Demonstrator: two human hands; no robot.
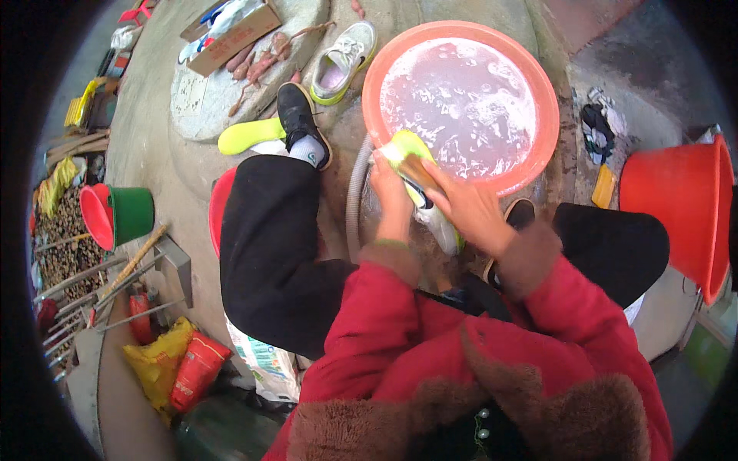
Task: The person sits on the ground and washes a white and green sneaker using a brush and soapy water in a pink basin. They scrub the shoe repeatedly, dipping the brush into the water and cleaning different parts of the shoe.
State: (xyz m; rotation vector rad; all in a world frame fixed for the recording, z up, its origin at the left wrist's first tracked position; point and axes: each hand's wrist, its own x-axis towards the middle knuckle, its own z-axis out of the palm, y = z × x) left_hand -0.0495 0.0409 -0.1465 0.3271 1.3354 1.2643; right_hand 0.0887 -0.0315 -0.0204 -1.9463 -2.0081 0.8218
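A white-and-grey sneaker [440, 229] with a bright yellow-green sole is in front of me, tilted beside the near rim of a basin. Around its side the fingers of my left hand [392, 192] are closed. My right hand [473, 211] grips a brown wooden brush [419, 172], which lies against the sneaker; its bristles are hidden. Cloudy, foamy water fills the round orange-pink basin [547, 146]. Left of the basin stands the matching sneaker [344, 63]. A yellow-green insole [247, 136] lies by my black shoe [298, 111].
A grey ribbed hose [355, 200] runs along the basin's left side. Sweet potatoes [265, 65] and a cardboard box [234, 38] rest on a stone slab at the far left. A big red tub [676, 207] and a yellow soap bar [604, 187] are at the right. Green bucket [132, 213] at left.
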